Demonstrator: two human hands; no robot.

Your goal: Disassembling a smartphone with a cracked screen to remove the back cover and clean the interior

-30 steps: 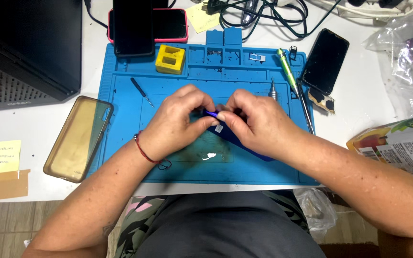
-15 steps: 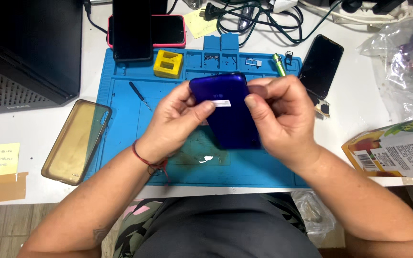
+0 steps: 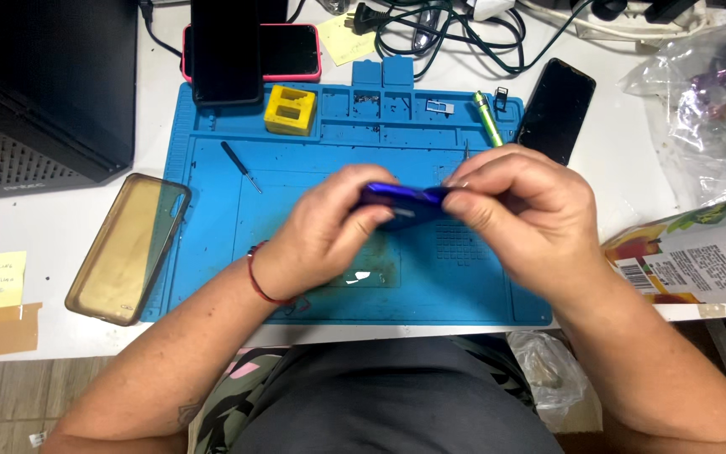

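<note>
Both hands meet mid-frame over the blue mat (image 3: 212, 252): left hand (image 3: 325, 231) and right hand (image 3: 518, 210) each pinching an end of the blue phone (image 3: 402, 202), edge-on, its long axis running left to right.

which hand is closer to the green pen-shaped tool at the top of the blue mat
Right. The right hand sits just below the green tool, with a small gap of blue mat between. The left hand is farther off, down and to the tool's left.
</note>
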